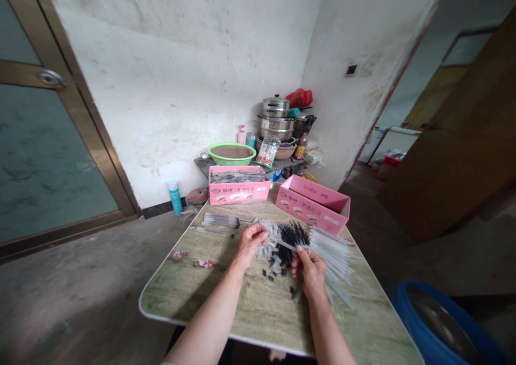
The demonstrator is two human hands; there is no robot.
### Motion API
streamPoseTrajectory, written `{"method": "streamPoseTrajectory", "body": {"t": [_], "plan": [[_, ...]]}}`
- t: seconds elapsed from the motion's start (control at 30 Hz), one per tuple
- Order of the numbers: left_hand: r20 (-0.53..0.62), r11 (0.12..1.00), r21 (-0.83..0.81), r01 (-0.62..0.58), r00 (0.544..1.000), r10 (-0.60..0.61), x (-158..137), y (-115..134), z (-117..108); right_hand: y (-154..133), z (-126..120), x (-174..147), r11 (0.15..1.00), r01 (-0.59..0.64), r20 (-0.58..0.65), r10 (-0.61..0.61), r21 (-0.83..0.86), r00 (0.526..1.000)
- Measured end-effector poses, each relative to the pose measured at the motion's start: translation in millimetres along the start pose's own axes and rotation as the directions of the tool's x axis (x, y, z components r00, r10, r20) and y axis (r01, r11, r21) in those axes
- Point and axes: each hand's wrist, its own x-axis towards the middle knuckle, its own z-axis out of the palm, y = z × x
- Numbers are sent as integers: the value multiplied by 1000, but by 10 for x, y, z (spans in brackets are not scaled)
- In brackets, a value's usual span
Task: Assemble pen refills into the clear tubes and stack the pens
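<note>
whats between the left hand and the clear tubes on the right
In the head view: small pale pieces by the left hand, then a dark cluster beside the clear tubes, with a pale strip from the right hand crossing.

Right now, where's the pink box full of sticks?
In the head view, the filled pink box is at the far end of the table, left of the other pink box and in front of the green basin.
</note>
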Motion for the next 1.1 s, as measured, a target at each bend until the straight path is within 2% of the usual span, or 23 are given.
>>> {"method": "streamPoseTrajectory", "body": {"t": [0.2,0.4,0.63,0.77,0.97,1.1], "plan": [[2,999,-30,-34,999,34,-33,63,16,-5,6,-1,1000,8,0,-8,5,1000],[17,996,89,-14,1000,12,-15,18,9,-11,6,-10,1000,14,11,-14,-4,1000],[10,1000,30,4,1000,-4,-27,54,15,-1,0,-16,1000,-2,15,2,-13,1000],[21,997,69,25,999,-26,-37,53,23,14,-8,-1,1000,1,25,-1,-2,1000],[47,999,17,31,998,-31,-56,77,60,-11,-22,39,992,22,9,-23,125,1000],[-19,996,90,-10,1000,12,-32,49,60,-5,-51,70,983,47,-55,-38,179,998]]}}
